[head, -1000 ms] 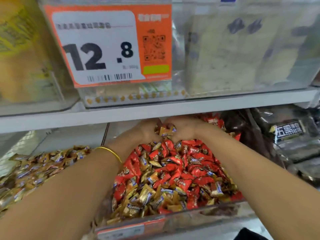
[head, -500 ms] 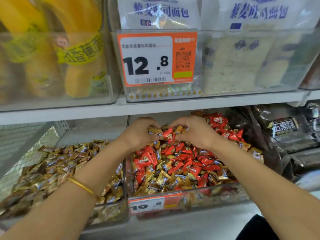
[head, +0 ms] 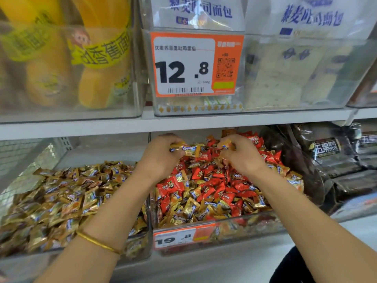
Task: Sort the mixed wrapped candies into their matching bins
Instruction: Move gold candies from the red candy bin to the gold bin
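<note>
A clear middle bin (head: 234,227) holds red candies (head: 214,186) mixed with gold candies (head: 189,209). To its left a clear bin (head: 140,246) is filled with gold candies (head: 61,201) only. Both hands are over the back of the mixed pile. My left hand (head: 161,158) grips gold candies (head: 189,149) that stick out to the right of its fingers. My right hand (head: 242,156) pinches a gold candy (head: 225,144) in curled fingers. A gold bangle (head: 98,243) circles my left forearm.
A white shelf edge (head: 183,122) runs just above the hands. Above it stand clear bins with yellow packs (head: 98,58) and bread packs (head: 285,74), and an orange 12.8 price tag (head: 195,64). Dark packets (head: 326,152) fill the bin at right. A 19.8 tag (head: 175,238) fronts the mixed bin.
The view has pulled back and down from the shelf. My hands, first cupped together in the pile, have separated, each now holding gold candies above it.
</note>
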`<state>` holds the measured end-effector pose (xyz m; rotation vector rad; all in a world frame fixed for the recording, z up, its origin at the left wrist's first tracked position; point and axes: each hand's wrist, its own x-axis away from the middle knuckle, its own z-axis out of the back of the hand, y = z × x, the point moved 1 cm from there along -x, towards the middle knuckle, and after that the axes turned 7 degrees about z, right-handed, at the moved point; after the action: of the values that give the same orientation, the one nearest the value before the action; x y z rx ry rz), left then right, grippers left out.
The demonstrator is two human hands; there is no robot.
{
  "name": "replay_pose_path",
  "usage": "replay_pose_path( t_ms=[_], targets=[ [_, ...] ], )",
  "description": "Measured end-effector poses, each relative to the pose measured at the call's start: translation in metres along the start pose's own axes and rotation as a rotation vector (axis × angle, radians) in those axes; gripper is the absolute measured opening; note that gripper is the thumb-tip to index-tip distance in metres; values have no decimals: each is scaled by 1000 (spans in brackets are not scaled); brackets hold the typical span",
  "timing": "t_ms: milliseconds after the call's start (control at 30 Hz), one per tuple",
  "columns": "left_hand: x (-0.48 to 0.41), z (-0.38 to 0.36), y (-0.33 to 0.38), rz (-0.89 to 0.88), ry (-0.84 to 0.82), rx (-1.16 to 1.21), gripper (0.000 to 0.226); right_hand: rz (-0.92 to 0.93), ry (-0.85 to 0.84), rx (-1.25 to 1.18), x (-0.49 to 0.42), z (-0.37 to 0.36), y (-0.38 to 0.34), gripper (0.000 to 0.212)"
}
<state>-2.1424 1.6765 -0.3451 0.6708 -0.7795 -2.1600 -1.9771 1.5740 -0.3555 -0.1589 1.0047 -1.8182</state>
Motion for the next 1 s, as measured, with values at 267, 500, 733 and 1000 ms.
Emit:
replay_pose_path(
  t_ms=[267,500,733,1000],
  targets=[
    [-1,0,-1,-2,-35,-70,25,121,-204,265,-13,-18,-10,15],
    [-2,-10,2,12,-302,-431,30,198,-587,367,-31,-42,2,50],
    [2,-19,0,-23,-459,-584,37,231,-596,535,-34,-42,7,44],
    [5,-20,-4,-76,-430,-578,29,190,-269,278,-26,-31,9,31]
  ],
)
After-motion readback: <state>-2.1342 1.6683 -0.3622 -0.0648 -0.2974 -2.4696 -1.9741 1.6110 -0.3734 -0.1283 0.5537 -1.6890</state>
